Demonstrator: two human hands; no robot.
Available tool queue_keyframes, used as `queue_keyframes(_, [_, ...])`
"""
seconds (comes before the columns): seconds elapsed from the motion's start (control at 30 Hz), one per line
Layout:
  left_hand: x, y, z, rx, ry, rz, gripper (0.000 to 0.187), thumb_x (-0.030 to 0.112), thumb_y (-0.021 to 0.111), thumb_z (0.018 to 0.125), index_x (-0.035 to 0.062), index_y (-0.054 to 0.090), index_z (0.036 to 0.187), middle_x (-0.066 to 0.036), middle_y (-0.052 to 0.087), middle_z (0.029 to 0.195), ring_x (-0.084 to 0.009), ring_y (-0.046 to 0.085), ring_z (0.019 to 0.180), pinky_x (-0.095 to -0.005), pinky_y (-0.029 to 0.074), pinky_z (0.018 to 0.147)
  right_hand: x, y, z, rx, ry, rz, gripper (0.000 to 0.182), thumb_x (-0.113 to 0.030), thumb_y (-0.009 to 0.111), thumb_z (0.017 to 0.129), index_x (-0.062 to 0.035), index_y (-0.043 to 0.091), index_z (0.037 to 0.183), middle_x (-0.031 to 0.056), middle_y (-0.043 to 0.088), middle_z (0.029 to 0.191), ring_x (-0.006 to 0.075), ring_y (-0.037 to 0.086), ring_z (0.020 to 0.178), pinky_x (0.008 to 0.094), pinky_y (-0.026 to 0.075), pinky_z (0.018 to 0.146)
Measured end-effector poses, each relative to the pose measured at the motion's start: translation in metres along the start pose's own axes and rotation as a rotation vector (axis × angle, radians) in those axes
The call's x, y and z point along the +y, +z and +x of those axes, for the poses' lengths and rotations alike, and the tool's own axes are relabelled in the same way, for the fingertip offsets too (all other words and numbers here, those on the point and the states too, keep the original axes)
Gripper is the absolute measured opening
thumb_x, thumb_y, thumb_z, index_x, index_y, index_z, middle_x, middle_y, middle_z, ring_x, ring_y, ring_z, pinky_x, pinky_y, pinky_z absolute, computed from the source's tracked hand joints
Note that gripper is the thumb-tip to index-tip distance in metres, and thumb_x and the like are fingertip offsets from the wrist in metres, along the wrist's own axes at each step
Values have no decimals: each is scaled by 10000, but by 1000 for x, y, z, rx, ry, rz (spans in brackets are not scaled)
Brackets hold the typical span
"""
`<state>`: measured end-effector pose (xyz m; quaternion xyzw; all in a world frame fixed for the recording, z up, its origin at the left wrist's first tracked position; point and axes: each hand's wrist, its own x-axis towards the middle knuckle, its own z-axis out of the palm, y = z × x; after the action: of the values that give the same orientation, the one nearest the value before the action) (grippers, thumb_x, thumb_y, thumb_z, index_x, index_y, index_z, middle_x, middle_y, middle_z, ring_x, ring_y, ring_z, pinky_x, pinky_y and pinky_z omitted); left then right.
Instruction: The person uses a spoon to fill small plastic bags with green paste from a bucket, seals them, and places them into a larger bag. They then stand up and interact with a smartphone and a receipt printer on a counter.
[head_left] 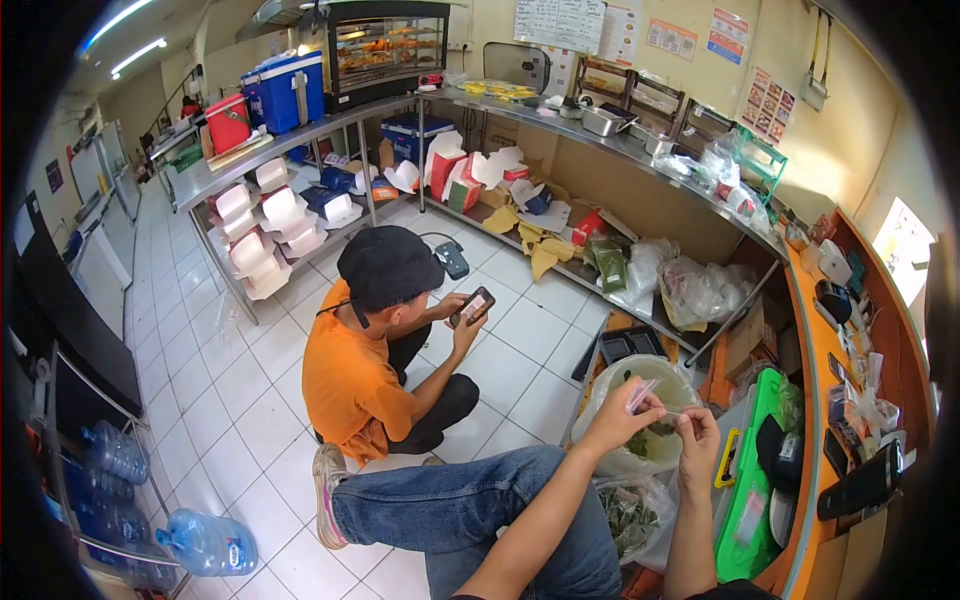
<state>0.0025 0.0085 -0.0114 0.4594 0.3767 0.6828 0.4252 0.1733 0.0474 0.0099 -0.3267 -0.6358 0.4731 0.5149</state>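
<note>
My left hand (618, 418) is closed around a small, clear, pinkish plastic piece (641, 394) whose exact kind I cannot make out. My right hand (697, 438) pinches one end of a thin pale strand (668, 411) that stretches across to the left fingers. Both hands are above a whitish round tub (676, 375) lined with plastic, with green leafy matter inside. Below them, next to my bent leg, lies a clear plastic bag (628, 515) of dark green leaves.
A person in an orange shirt (350, 385) squats at left, holding a phone (472, 307). At my right are a green lid (752, 500) and an orange counter (815, 400) bearing phones. A steel table (600, 130) stands ahead; a water bottle (210, 542) lies at lower left.
</note>
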Motion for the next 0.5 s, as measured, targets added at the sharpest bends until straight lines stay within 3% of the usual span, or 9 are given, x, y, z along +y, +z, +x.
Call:
queue_keyframes(0.13, [0,0,0,-9,8,-6,240,93,746,858,27,550,979,-41,670,867,-102,620,818,-273,498,751,3,-6,0,-18,22,7,93,-94,653,930,-24,598,959,13,605,930,86,558,814,239,454,750])
queue_keyframes(0.2, [5,-2,-1,-14,4,14,240,92,747,856,25,545,967,-48,676,861,-103,620,814,-275,496,749,2,-8,0,-27,146,1,94,-91,649,930,-17,603,966,20,619,934,90,566,817,245,460,757])
queue_keyframes(0.33, [8,-1,-3,-26,7,110,259,104,756,848,21,522,922,-71,697,849,-101,618,799,-283,491,740,-1,-2,-3,-65,133,-26,104,-99,651,929,-13,607,967,28,635,935,93,576,827,246,464,765])
queue_keyframes(0.5, [11,-2,-3,-32,-8,154,276,125,765,844,26,514,904,-72,699,855,-104,617,798,-290,491,736,6,-4,-2,-93,98,-63,93,-89,605,955,-4,598,992,61,621,1052,113,585,887,260,471,806])
